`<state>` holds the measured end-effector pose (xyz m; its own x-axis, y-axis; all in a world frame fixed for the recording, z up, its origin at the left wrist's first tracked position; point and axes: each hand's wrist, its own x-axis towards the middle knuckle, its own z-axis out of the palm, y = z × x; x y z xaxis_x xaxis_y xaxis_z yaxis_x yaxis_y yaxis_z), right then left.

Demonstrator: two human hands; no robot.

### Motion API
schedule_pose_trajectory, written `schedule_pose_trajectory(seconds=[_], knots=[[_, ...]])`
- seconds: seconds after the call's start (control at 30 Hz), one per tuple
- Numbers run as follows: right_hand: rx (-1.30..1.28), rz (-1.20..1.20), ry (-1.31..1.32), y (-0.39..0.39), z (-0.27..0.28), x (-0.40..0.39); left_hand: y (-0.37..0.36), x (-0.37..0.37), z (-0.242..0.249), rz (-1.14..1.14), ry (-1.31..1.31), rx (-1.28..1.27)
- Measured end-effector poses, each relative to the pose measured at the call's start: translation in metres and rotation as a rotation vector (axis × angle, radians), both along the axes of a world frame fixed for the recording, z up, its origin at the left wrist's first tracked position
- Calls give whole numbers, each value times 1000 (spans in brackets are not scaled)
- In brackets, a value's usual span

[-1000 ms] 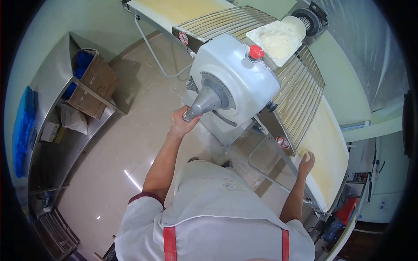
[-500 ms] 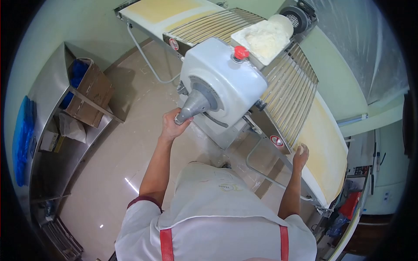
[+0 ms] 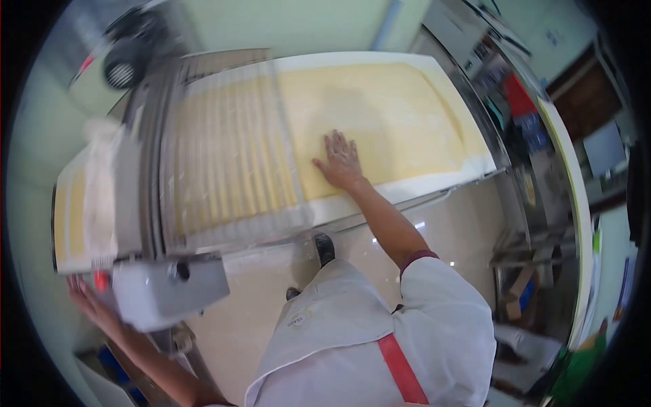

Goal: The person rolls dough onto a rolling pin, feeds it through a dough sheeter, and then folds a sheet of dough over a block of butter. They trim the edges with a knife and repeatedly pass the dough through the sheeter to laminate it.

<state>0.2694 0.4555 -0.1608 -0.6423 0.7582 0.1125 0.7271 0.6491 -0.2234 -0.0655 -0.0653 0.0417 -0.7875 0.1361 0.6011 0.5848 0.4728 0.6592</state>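
Observation:
My right hand [image 3: 340,161] lies palm down, fingers spread, on a wide sheet of yellow dough [image 3: 407,115]. The dough rests on the white belt [image 3: 468,161] of a dough sheeter and runs under its wire safety guard [image 3: 234,156], which looks blurred. At the far left, my left hand [image 3: 88,298] reaches along the machine's grey-white head [image 3: 173,288]. Its fingers are stretched out, right beside the red button [image 3: 102,280].
A white tray with flour [image 3: 102,197] sits on top of the sheeter, and a dark motor [image 3: 129,64] is at its back. Shelving with boxes [image 3: 522,292] stands to the right. Below the belt is the shiny tiled floor [image 3: 434,237].
My view has swung right along the sheeter. My left hand has let go of the grey lever handle and is by the red button. My right hand has moved onto the dough sheet.

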Motion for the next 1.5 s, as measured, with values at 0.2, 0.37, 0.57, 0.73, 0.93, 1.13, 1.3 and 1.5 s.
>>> schedule_pose_trajectory(seconds=[0.2, 0.37, 0.57, 0.73, 0.93, 1.13, 1.3, 1.5], knots=[[146, -525, -207, 184, -29, 163, -55, -62, -18, -62, -329, -517], [-260, 448, 95, 70, -6, -36, -63, -58, -17, 3, -423, -396], [473, 25, -78, 281, -70, -122, -84, -53, -19, 108, -421, -407], [46, -314, 187, 284, -2, -11, -106, -68, -27, 43, -381, -435], [-1359, -340, 752, 174, 17, 23, -83, -64, -28, 2, -411, -324], [-1561, -499, 1291, 10, 13, -19, -55, -57, -22, -19, -381, -342], [-1409, -138, 1062, -26, 0, -42, -43, -49, -18, 40, -306, -397], [-56, 590, 133, 35, 15, -93, -9, -20, 0, 40, -360, -358]])
